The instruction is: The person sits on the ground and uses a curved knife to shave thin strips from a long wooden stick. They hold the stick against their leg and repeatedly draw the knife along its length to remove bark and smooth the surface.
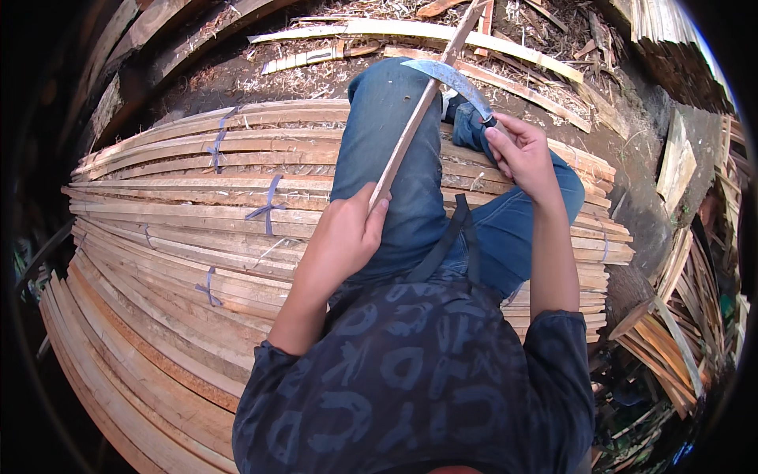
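Observation:
My left hand (345, 235) is closed round the near end of a long, narrow wooden strip (409, 132). The strip slants up and away to the right, passing over my left leg. In my right hand (521, 152) is the dark handle of a sickle (452, 77) with a curved, grey metal blade. The blade lies across the strip beyond my knee, its tip pointing left. From this view I cannot tell whether its edge bites into the wood.
I sit on bundled wooden strips (181, 212) tied with purplish bands (269, 207). Ahead, shavings and long offcuts (442, 31) cover the dirt. Thick planks (170, 51) lie at far left. At the right are stacked thin boards (671, 39) and a heap of split wood (659, 355).

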### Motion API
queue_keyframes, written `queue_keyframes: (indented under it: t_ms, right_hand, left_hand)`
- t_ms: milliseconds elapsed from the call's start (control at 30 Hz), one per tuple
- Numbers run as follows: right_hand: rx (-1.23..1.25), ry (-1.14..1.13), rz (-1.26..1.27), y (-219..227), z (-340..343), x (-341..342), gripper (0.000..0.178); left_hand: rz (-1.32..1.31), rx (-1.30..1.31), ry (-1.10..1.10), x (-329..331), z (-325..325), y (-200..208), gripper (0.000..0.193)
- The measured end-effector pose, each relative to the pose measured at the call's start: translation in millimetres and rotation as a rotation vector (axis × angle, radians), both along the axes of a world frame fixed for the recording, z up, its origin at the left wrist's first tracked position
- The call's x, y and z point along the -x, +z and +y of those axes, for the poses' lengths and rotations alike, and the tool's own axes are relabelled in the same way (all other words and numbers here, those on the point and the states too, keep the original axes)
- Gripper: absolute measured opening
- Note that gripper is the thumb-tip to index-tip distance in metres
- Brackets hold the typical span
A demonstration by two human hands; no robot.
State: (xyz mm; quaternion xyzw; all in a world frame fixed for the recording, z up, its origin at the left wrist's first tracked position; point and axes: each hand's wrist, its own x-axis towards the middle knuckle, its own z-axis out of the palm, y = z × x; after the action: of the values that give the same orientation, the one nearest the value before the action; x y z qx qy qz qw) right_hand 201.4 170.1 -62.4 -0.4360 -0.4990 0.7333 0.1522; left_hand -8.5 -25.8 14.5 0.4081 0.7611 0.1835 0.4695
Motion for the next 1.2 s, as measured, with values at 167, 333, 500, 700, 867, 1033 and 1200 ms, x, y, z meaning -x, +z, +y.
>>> queue_keyframes:
  t_ms: [167,333,500,700,867,1033,1200]
  right_hand:
    - [-0.100,-0.080,-0.039,-6.7,14.0,10.5,0.035]
    - [-0.383,-0.222,-0.058,-13.8,6.7,20.4,0.032]
    - [0.129,-0.900,0.330,-30.6,80.3,-47.7,0.022]
    - [-0.023,-0.470,0.063,34.9,42.8,-47.9,0.032]
    - [0.080,-0.033,-0.016,27.6,6.8,-15.3,0.035]
    - [-0.066,0.016,-0.113,9.8,20.1,3.5,0.040]
    - [-0.160,-0.043,-0.133,9.5,25.2,13.8,0.036]
  left_hand:
    - [-0.016,-0.012,0.033,2.3,2.5,-0.7,0.027]
    - [-0.028,-0.030,0.051,2.8,6.3,-4.7,0.028]
    - [-0.003,-0.011,0.009,0.2,2.3,-0.1,0.025]
    - [0.019,-0.009,0.017,0.9,-1.9,-1.6,0.023]
    - [0.033,-0.015,-0.003,-4.1,2.0,0.0,0.022]
    - [0.035,-0.010,0.016,-2.7,2.5,3.1,0.023]
    - [0.052,-0.030,0.026,-1.6,4.5,0.2,0.024]
